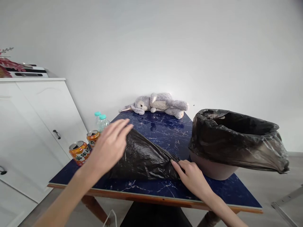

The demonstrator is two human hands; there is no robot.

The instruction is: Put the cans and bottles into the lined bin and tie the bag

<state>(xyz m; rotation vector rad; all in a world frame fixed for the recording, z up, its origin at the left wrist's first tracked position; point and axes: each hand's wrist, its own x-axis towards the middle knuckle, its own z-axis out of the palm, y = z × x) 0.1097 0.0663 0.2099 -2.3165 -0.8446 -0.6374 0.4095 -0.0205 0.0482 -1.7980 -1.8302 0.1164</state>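
A black plastic garbage bag [146,156] lies partly flattened on the blue marbled table [156,132] in front of me. My right hand [189,175] grips its gathered right end, thumb and fingers closed on the plastic. At the bag's upper left corner is my left hand [113,143], fingers stretched out and slightly blurred. Whether the left palm touches the plastic is hidden. To the right stands a pinkish trash bin [213,165], lined with another black bag [236,145] folded wide over its rim.
Two orange drink cans [79,152] and two clear bottles with turquoise caps [103,121] stand along the table's left edge. A grey plush rabbit [157,104] lies at the far end by the wall. A white cabinet [40,126] is on the left.
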